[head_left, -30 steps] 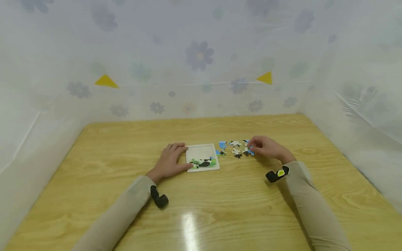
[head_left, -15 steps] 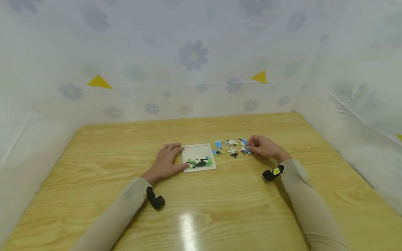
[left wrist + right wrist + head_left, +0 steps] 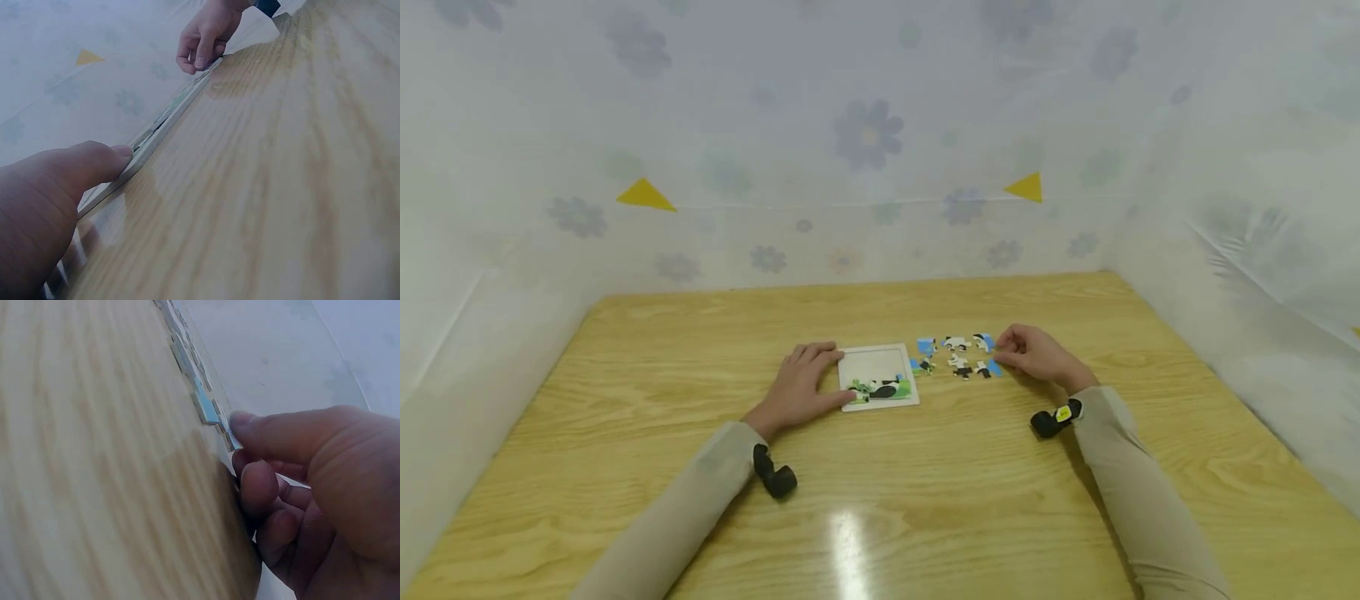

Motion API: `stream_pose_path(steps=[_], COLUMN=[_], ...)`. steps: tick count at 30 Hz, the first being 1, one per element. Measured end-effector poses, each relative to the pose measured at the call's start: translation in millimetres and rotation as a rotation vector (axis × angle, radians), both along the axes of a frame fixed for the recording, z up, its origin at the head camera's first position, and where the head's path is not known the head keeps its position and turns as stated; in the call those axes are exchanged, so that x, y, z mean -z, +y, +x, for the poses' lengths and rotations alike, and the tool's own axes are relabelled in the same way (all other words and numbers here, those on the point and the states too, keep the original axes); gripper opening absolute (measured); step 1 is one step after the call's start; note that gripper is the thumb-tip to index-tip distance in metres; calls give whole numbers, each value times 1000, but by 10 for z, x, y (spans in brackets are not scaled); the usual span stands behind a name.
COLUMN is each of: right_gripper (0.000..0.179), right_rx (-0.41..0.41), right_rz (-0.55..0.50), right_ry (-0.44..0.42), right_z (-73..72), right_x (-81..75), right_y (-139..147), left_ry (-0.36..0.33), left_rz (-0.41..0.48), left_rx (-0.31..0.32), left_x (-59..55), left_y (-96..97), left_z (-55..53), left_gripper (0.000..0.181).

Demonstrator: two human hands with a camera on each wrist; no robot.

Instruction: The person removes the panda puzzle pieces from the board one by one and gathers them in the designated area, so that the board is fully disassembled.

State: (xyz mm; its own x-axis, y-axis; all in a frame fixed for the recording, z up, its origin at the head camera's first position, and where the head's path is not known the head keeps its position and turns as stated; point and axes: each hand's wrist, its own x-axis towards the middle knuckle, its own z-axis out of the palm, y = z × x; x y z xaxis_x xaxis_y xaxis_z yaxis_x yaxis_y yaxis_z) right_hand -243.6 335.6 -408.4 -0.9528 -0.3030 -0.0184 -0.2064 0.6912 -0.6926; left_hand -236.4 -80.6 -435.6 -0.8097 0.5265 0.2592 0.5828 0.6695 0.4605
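Note:
A small white-framed puzzle tray point(image 3: 880, 348) lies flat on the table, its lower part filled with green, black and white pieces. My left hand point(image 3: 801, 387) rests at its left side, index finger at the far corner, and the straight thumb point(image 3: 112, 159) presses on the near corner in the left wrist view. Right of the tray, several loose puzzle pieces point(image 3: 958, 367) lie in two rows. My right hand point(image 3: 1037, 357) is at the right end, thumb and bent index finger at the edge of a blue-and-white puzzle piece point(image 3: 224, 425). Its other fingers curl underneath.
The wooden table point(image 3: 880, 483) has a pale flowered plastic sheet point(image 3: 865, 225) standing behind it and along both sides. Two yellow triangles point(image 3: 647, 195) are on the back sheet. A black camera point(image 3: 778, 479) sits on each wrist.
My right fingers have drawn slightly right from over the end pieces to their edge. The lower right piece has shifted a little toward me. My left hand stays on the tray.

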Motion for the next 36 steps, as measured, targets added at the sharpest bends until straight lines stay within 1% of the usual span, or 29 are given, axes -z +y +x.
stream_pose_path(steps=[7,15,17,21,23,28,32,36], right_gripper=[27,25,23,20,19,17,18,18], right_rx=[-10,-19,-20,-3,16,34,-8,-67], right_rz=[56,53,44,14,4,-3,-25,-48], right_ry=[51,69,62,15,-4,19,40,29], right_z=[-32,-56,-60,-52,-46,-43,-29,-16], right_x=[-27,-17,-15,-30,-43,-72,-109,-149], right_y=[-25,-60,-67,-80,-85,-99,-185,-306], left_ry=[-1,5,5,7,10,14,-4,1], left_rz=[4,8,9,8,6,10,13,4], left_rx=[-6,-10,-12,-16,-15,-9,-6,2], left_x=[-27,-15,-7,4,-1,-29,-44,-38], left_y=[-9,-35,-39,-38,-29,22,50,81], left_z=[1,-3,-5,0,1,-3,6,-5], left_gripper=[73,72,71,71,72,71,71,72])
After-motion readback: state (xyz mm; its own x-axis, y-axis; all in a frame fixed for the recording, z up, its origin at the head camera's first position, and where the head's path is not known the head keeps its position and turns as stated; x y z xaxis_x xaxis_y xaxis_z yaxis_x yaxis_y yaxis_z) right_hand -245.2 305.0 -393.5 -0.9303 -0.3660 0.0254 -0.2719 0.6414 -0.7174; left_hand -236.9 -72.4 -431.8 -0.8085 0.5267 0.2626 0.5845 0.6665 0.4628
